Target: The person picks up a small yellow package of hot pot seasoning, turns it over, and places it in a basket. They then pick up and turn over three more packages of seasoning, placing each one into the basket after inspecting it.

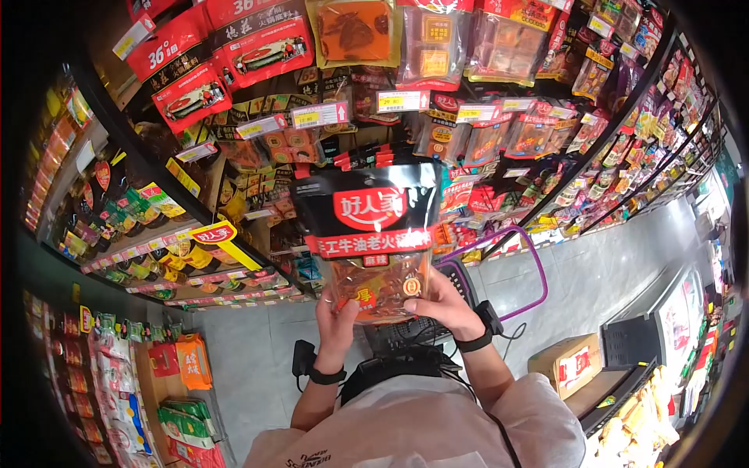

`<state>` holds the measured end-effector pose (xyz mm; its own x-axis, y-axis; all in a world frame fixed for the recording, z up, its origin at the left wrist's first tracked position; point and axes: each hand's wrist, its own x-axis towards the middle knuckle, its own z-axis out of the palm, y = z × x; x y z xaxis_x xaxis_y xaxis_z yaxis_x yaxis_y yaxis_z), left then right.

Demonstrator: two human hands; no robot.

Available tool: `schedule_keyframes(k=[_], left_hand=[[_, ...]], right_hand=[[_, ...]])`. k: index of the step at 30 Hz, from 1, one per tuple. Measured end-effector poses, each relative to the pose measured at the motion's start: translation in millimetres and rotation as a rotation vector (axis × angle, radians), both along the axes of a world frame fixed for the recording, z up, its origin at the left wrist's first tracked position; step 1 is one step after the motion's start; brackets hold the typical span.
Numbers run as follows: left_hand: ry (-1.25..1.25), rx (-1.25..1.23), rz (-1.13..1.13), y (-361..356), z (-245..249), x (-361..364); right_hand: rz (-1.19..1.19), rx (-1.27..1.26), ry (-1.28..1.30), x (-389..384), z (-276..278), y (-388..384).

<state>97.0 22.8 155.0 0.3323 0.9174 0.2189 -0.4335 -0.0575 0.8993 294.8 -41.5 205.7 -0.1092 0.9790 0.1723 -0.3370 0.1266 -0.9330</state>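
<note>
Both of my hands hold up one large food packet (374, 242), black at the top with a red label band and a clear lower part showing reddish-brown contents. At its lower left edge, my left hand (338, 324) grips with the thumb on the front. My right hand (449, 304) grips the lower right corner, thumb also on the front. The fingers behind the packet are hidden. A black strap circles each wrist. Directly beyond the packet hang rows of similar packets, among them a red one (261, 51) and an orange one (355, 33).
A shopping basket with a purple handle (544, 273) is below, behind the packet. Shelves of bottles (125, 199) stand at the left. Lower left holds more bagged goods (187, 425). A cardboard box (566, 363) and a display case (632, 335) are at the right.
</note>
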Motion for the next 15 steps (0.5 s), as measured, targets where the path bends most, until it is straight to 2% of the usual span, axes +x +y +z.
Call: schedule_keyframes(k=[7,15], left_hand=[[0.001,-0.028,0.015,-10,13,-6],[0.218,0.137,0.086,-14,36,5]], right_hand=[[-0.019,0.001,-0.005,-6,-4,-6],[-0.167,0.060,-0.017,-6,12,-6]])
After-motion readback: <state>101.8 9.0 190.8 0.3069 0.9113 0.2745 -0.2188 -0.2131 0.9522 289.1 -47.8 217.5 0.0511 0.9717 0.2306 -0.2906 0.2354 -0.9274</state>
